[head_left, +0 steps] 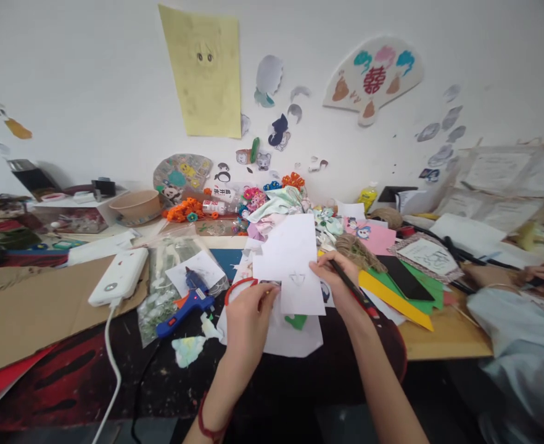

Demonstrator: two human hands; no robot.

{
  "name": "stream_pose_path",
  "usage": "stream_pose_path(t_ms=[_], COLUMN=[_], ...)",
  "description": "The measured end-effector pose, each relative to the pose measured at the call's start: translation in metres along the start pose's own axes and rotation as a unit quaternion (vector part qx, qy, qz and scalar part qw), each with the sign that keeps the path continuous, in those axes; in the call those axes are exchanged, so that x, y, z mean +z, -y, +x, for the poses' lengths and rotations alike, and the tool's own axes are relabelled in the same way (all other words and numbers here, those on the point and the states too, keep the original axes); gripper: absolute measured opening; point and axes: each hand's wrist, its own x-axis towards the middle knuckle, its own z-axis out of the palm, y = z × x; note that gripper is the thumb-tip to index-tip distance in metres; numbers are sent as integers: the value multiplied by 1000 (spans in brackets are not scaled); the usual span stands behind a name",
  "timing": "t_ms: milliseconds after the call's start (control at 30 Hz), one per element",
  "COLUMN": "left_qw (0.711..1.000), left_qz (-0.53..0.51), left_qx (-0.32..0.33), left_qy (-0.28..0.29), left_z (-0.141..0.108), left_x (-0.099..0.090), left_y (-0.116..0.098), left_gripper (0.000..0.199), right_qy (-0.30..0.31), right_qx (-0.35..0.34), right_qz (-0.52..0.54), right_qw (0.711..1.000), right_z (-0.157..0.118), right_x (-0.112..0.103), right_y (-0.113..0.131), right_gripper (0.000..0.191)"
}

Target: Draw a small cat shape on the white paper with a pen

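Observation:
My right hand (339, 280) pinches the right edge of a white sheet of paper (285, 253) between thumb and fingers. A small pencil-like drawing is near its bottom, and its lower left part is cut away. A slim black pen (353, 285) with red near its lower end lies across the same hand. My left hand (251, 314) is closed, its fingertips pinched together at the sheet's cut edge; what they hold is hidden. A red loop like a scissors handle (240, 288) shows just beside that hand. More white paper (295, 345) and a green scrap (296, 321) lie underneath.
Left are a blue glue gun (186, 311), a white power bank (119, 276) with a cable and flattened cardboard (50, 308). Behind stands a pile of coloured crafts (276, 206). At right lie a black phone (406, 277), a yellow strip (395, 299) and another person's hand (538, 275).

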Motion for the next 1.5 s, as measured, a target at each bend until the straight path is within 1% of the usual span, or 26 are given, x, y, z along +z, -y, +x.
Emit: stream_pose_path(t_ms=[100,200,300,400,467,533,567,633,667,700,767,800,867,1000,1167,1500], left_qw=[997,990,984,983,983,982,981,977,976,975,974,974,973,971,964,963], left_qz=[64,107,131,141,144,151,155,167,172,175,181,182,184,191,210,212], left_qx=[39,81,93,89,90,99,106,118,121,123,119,118,115,120,133,129], left_qy=[19,53,74,74,66,57,55,58,62,66,72,73,74,79,95,101], left_z=[-25,-47,-61,-69,-71,-72,-72,-71,-71,-71,-70,-70,-69,-67,-67,-68], left_x=[7,18,25,25,24,22,22,23,23,24,25,25,26,26,25,25], left_y=[-4,-10,-13,-11,-9,-8,-7,-6,-6,-6,-5,-5,-5,-6,-6,-6], left_gripper=[18,21,22,24,23,23,23,24,24,24,25,25,26,26,27,27], right_qy=[44,66,43,16,-20,-37,0,97,147,180,214,217,219,211,183,184], right_qx=[37,47,36,25,6,9,40,108,159,204,269,279,277,280,246,261], right_qz=[-72,-147,-209,-238,-221,-166,-138,-98,-61,-32,4,3,-9,-14,-62,-100], right_qw=[996,986,976,971,975,985,990,985,974,962,939,935,936,937,950,942], right_z=[-17,-30,-34,-28,-24,-22,-22,-24,-25,-26,-26,-26,-25,-25,-25,-26], right_x=[-10,-19,-27,-30,-27,-20,-17,-10,-7,-5,-4,-5,-6,-5,0,2], right_y=[-18,-25,-22,-18,-15,-13,-12,-11,-12,-14,-17,-19,-22,-21,-18,-20], right_gripper=[23,18,19,29,33,28,25,31,31,30,30,32,36,31,43,32])
